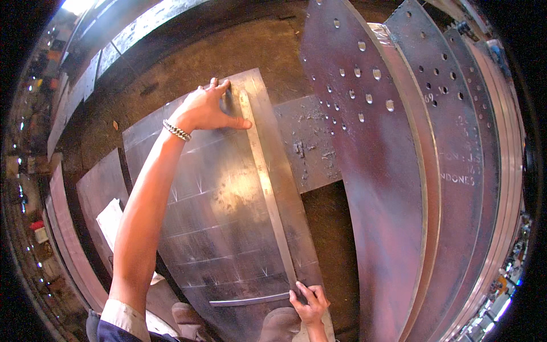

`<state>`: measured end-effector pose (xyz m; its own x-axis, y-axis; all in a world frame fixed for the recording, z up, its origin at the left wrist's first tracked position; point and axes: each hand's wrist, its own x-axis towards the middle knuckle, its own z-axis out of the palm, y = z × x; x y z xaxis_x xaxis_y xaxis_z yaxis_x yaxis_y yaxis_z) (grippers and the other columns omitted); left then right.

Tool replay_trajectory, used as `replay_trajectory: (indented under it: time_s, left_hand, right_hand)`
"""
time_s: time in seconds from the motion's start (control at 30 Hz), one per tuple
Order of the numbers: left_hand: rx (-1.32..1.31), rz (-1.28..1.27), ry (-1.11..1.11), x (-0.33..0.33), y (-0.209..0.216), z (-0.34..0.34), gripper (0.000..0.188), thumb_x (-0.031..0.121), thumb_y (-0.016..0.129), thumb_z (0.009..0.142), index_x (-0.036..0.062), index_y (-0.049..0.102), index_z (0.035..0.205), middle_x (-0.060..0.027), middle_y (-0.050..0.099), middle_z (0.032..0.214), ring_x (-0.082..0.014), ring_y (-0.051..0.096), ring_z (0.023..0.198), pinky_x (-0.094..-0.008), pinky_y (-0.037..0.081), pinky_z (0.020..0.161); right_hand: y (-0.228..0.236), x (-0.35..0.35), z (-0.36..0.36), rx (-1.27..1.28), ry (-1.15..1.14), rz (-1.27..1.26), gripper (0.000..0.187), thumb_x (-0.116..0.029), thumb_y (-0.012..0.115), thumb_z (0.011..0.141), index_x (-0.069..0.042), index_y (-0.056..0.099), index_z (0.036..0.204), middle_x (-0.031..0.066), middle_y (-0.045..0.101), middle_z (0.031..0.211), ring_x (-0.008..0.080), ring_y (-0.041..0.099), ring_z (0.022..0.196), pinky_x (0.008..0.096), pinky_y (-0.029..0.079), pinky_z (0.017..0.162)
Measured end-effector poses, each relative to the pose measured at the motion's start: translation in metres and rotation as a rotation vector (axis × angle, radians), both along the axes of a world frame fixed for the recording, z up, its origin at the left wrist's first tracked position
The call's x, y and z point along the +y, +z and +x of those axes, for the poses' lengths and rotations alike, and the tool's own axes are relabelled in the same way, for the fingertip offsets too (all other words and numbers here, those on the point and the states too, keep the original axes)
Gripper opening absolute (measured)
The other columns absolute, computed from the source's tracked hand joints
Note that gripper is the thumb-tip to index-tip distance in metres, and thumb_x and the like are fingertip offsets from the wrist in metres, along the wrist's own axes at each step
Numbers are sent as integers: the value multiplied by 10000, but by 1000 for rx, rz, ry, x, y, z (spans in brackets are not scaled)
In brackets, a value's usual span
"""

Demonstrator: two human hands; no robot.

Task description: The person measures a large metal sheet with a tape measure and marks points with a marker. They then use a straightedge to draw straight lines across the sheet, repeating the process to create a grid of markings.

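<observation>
A flat metal square [266,185] lies on a steel plate [199,245]. Its long blade runs up the plate's right side, and its short arm points left near me. My left hand [206,109], fingers spread, reaches to the plate's far edge with the thumb resting on the long blade's far end. At the square's near corner, my right hand [311,303] is closed, thumb and fingertips gripping there. Whether those fingers also hold something small cannot be made out. Fine scribed lines and V-shaped marks cross the plate's surface.
Large drilled steel plates [387,188] stand on edge at the right. Beneath my plate's right side juts a rough plate [307,145]. More plates [102,185] and a white paper [110,221] lie at the left. My shoe [280,325] is by the near edge.
</observation>
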<state>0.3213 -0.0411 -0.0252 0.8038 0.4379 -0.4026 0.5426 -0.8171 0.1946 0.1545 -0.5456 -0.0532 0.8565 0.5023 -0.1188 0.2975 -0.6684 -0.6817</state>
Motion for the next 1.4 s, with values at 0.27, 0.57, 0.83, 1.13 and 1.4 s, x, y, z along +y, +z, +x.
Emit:
replay_trajectory:
  time_s: [0.27, 0.57, 0.83, 1.13, 1.4]
  left_hand:
    - [-12, -41, -9, 4, 5, 1, 1359, 800, 805, 494, 4, 378, 1509, -312, 301, 1550, -441, 382, 1408, -449, 348, 1160]
    - [-66, 104, -20, -2, -22, 0, 1445, 762, 850, 435, -9, 314, 1533, -320, 257, 1574, -537, 267, 1431, -514, 281, 1190]
    - [-141, 190, -117, -3, -27, 1, 1357, 758, 832, 494, -3, 363, 1516, -316, 348, 1531, -405, 421, 1398, -419, 361, 1155]
    - [-164, 178, -113, 13, -38, -7, 1317, 704, 865, 503, -3, 384, 1505, -324, 361, 1517, -398, 411, 1406, -424, 354, 1159]
    - [-168, 131, -78, 3, -30, -6, 1350, 694, 877, 483, -22, 366, 1507, -330, 334, 1529, -392, 402, 1413, -422, 353, 1155]
  right_hand:
    - [1, -3, -5, -24, -8, -65, 363, -150, 872, 638, -161, 791, 991, 0, 543, 754, 151, 587, 629, 300, 502, 554]
    - [-8, -5, -8, -40, -34, -29, 395, -205, 874, 694, -225, 757, 1071, -4, 581, 791, 166, 612, 619, 324, 532, 540]
    - [-4, -7, 0, -25, -51, 24, 407, -173, 864, 719, -176, 730, 1103, 9, 615, 799, 173, 640, 630, 318, 533, 546]
    - [-13, -3, -3, -17, -84, 58, 362, -127, 896, 653, -131, 707, 962, 11, 622, 775, 127, 612, 601, 265, 468, 498]
    - [-12, -5, -7, 10, -156, 46, 334, -151, 896, 678, -139, 697, 946, 12, 627, 809, 137, 614, 607, 269, 486, 498]
